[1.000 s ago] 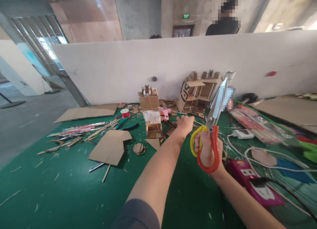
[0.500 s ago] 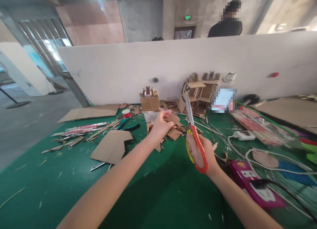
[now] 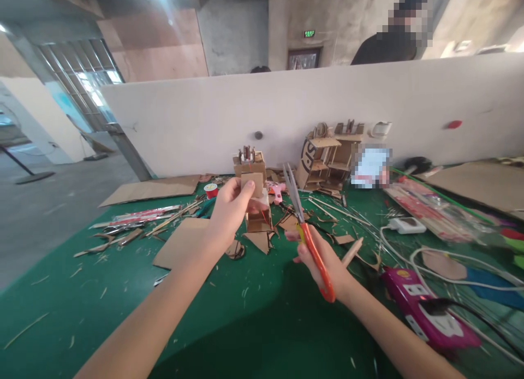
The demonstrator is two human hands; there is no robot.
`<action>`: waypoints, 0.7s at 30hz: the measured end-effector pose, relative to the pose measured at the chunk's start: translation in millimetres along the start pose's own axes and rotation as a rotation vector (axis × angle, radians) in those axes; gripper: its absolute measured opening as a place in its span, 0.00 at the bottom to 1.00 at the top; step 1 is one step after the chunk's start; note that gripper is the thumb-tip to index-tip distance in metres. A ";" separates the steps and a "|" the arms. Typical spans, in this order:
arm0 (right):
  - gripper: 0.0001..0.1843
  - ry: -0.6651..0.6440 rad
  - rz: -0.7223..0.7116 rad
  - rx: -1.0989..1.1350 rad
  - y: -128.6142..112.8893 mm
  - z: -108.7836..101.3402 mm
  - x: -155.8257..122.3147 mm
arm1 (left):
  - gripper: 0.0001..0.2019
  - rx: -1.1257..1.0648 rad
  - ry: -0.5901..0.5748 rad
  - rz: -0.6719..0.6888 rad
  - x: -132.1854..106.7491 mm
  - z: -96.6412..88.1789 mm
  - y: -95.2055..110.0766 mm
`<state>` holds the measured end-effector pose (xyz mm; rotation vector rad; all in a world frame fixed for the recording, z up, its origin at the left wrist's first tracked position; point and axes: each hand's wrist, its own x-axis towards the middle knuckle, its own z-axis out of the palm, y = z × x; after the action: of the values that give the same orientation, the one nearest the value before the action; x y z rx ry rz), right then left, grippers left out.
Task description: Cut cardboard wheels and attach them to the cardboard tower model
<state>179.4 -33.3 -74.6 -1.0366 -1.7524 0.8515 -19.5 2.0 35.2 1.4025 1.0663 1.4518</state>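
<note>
Between thumb and fingers, my left hand (image 3: pixel 229 207) pinches a small cardboard square (image 3: pixel 252 183) in front of a cardboard box model (image 3: pixel 258 221) with small discs on top. My right hand (image 3: pixel 321 259) grips a pair of scissors (image 3: pixel 313 253) with orange and yellow handles, its blades pointing up and slightly parted. A pink glue gun (image 3: pixel 277 193) lies behind, between the two hands. Cardboard scraps (image 3: pixel 258 241) are scattered below the model.
A shelved cardboard model (image 3: pixel 323 160) stands right of centre by the white partition (image 3: pixel 184 122). At right lie a purple power strip (image 3: pixel 426 308), white cables and a lit phone (image 3: pixel 370 167). Leftward are a red thread spool (image 3: pixel 210 191) and cardboard sheets (image 3: pixel 180 242). Beyond the partition is a person (image 3: pixel 388 43).
My left hand has moved left and now holds the cardboard square; before, none showed in its fingers. The scissors have shifted left and tilted, their blades now slightly apart.
</note>
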 end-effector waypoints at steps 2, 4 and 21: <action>0.19 -0.059 -0.004 0.029 2.6 -1.2 -0.8 | 0.09 0.084 -0.036 0.058 -1.6 -1.4 -2.1; 0.22 -0.138 -0.006 0.061 4.1 -1.1 -2.0 | 0.10 0.181 -0.077 0.159 -2.7 -2.3 -4.2; 0.24 -0.146 -0.025 0.066 -11.3 13.1 -2.1 | 0.09 0.106 -0.453 0.114 -5.6 5.1 -16.3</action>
<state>164.6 -41.3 -70.3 -0.9277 -1.8414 0.9835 -14.1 1.6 18.0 1.7860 0.7911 1.0884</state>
